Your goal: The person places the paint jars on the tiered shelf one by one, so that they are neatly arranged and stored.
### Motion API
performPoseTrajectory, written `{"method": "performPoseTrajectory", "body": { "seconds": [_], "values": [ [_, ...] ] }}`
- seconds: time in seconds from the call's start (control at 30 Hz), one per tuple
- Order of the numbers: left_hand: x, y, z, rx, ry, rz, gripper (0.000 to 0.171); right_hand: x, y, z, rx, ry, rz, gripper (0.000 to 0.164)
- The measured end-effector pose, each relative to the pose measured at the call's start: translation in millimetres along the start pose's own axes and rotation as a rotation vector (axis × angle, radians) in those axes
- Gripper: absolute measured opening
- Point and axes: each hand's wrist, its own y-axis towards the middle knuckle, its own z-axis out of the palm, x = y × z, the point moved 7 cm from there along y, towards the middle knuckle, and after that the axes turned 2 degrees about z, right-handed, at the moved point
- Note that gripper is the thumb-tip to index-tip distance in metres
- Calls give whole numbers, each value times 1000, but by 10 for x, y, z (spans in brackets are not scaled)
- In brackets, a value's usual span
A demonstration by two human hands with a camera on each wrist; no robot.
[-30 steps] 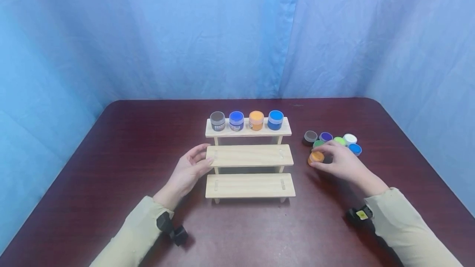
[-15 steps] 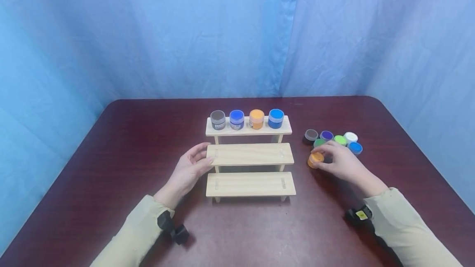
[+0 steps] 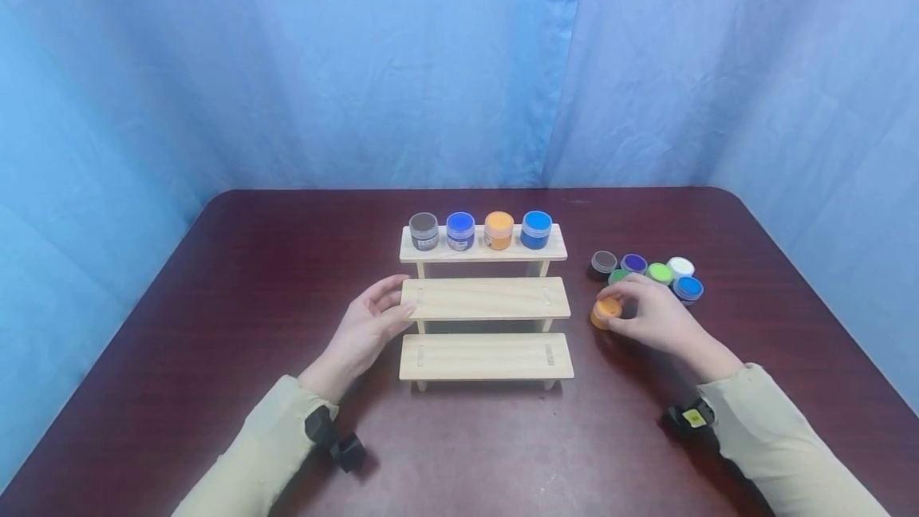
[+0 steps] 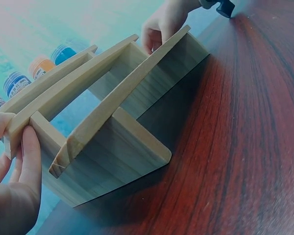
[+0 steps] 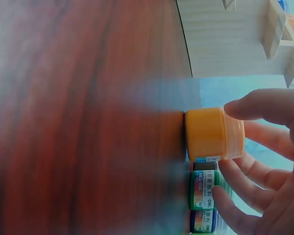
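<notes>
A three-tier wooden display stand (image 3: 485, 299) stands on the table. My left hand (image 3: 364, 331) pinches the left end of its middle shelf; in the left wrist view the thumb lies over the board and the fingers (image 4: 31, 156) under it. To the right of the stand, my right hand (image 3: 656, 321) grips an orange paint jar (image 3: 606, 312) by its clear lid, thumb on one side and fingers on the other. In the right wrist view this orange jar (image 5: 206, 133) is upright, its base right at the tabletop, beside a green jar (image 5: 202, 188).
Four jars line the top shelf: dark grey (image 3: 424, 231), blue-violet (image 3: 460, 231), orange (image 3: 498, 230) and blue (image 3: 536, 230). Several more jars, among them a white one (image 3: 680, 267) and a blue one (image 3: 688, 289), cluster behind the right hand. Blue curtains (image 3: 388, 70) hang behind the table.
My right hand has shifted slightly left with the orange paint jar, a little away from the other jars. The left hand keeps its hold on the middle shelf.
</notes>
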Motion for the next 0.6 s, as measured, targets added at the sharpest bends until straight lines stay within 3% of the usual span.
{"method": "performPoseTrajectory", "body": {
  "seconds": [0.2, 0.6],
  "values": [
    [15, 8, 5, 5, -15, 4, 56, 24, -10, -43, -72, 34, -17, 37],
    [-5, -1, 5, 17, -13, 14, 56, 210, 19, -370, -348, 123, -157, 34]
  ]
}}
